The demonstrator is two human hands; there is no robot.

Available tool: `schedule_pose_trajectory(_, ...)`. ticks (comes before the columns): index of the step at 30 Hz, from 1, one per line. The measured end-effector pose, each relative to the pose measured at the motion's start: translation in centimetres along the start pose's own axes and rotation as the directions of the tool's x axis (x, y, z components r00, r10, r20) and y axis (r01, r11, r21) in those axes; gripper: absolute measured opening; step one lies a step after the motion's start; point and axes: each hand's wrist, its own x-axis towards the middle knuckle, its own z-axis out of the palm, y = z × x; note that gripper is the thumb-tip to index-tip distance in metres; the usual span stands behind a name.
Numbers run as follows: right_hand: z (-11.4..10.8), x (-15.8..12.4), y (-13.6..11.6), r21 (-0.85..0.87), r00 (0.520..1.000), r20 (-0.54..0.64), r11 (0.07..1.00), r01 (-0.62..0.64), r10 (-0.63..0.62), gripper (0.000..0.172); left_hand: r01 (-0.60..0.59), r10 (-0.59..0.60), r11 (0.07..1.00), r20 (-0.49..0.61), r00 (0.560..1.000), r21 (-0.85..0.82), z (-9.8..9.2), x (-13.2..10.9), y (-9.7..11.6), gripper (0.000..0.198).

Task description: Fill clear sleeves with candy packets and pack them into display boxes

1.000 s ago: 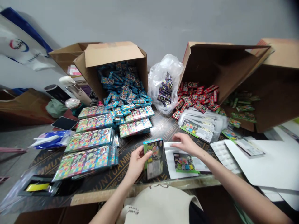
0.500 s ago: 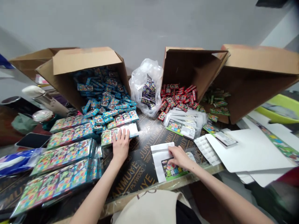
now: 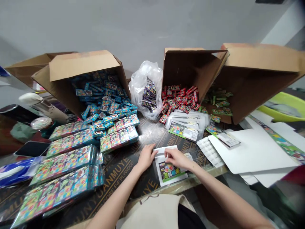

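Note:
A flat white pouch with a green and red printed label point(image 3: 169, 171) lies on the dark board point(image 3: 133, 171) near the front edge. My left hand point(image 3: 146, 156) rests on the pouch's upper left edge, fingers curled against it. My right hand point(image 3: 176, 158) pinches the pouch's top edge from the right. Filled colourful packs point(image 3: 118, 137) lie in rows to the left. Behind, a tipped carton spills blue packets point(image 3: 108, 101), a clear bag holds purple packets point(image 3: 148, 95), and another carton spills red packets point(image 3: 181, 98).
A stack of empty pouches point(image 3: 184, 127) lies behind the hands. White card sheets point(image 3: 252, 152) and a blister tray point(image 3: 211, 151) sit at the right, with a carton of green packets point(image 3: 220, 105) and a yellow-green basin point(image 3: 283, 105). Bottles point(image 3: 45, 108) and a phone point(image 3: 32, 148) stand at the left.
My left hand left the filled pack on the pile at the left and came to the pouch's left edge. My right hand shifted up to the pouch's top edge.

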Motion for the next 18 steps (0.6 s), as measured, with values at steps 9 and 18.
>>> schedule_pose_trajectory(9, -3.0, -1.2, 2.4, -0.163, 0.979, -0.205, 0.985, -0.049, 0.014, 0.008, 0.206, -0.193, 0.966, 0.095, 0.977, -0.154, 4.6, 5.2, -0.5, 0.021)
schedule_pose_trajectory(18, -10.5, 0.3, 9.3, -0.504, 0.759, -0.637, 0.673, -0.541, 0.134, 0.074, 0.209, -0.205, 0.959, 0.043, 0.978, -0.191, 4.1, 5.1, 1.6, 0.034)
